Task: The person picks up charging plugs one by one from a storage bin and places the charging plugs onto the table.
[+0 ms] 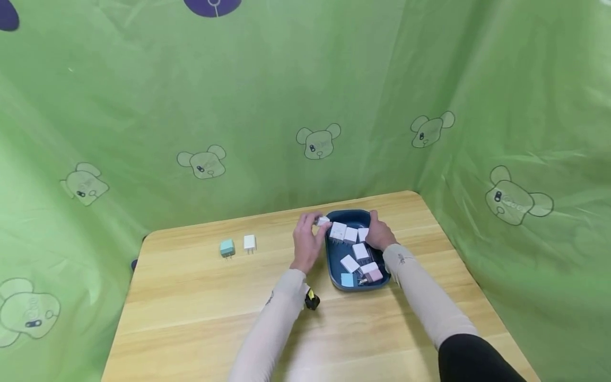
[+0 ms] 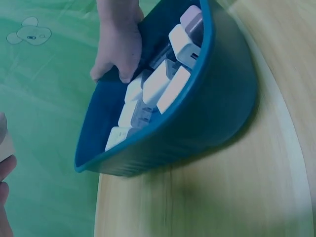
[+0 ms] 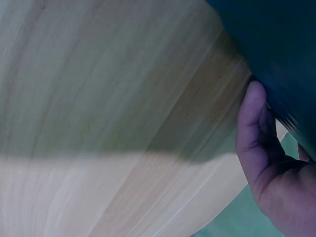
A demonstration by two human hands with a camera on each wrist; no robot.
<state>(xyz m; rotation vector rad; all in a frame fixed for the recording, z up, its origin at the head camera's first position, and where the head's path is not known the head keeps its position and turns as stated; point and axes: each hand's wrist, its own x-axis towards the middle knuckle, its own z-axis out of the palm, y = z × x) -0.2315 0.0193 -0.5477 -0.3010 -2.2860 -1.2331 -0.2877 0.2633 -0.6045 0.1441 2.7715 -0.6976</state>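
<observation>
My left hand (image 1: 307, 241) pinches a white plug-in charger (image 1: 323, 220) between thumb and fingers, at the left rim of a dark blue plastic bin (image 1: 335, 281). In the left wrist view only some fingertips (image 2: 6, 167) and part of that charger show at the left edge. Across the bin, my right hand (image 1: 380, 233) grips the far right rim, thumb over the inside and fingers against the outer wall (image 3: 276, 64). Inside lie several white chargers (image 1: 338, 231), a light blue one (image 1: 347, 279) and a pink one (image 1: 375, 275).
Left of the bin, a teal charger (image 1: 227, 247) and another white charger (image 1: 250, 242) lie side by side on the wooden table (image 1: 205, 307), prongs toward me. A green curtain (image 1: 258, 106) with bear faces hangs behind and along the sides. A black and yellow device (image 1: 312, 300) sits at my left wrist.
</observation>
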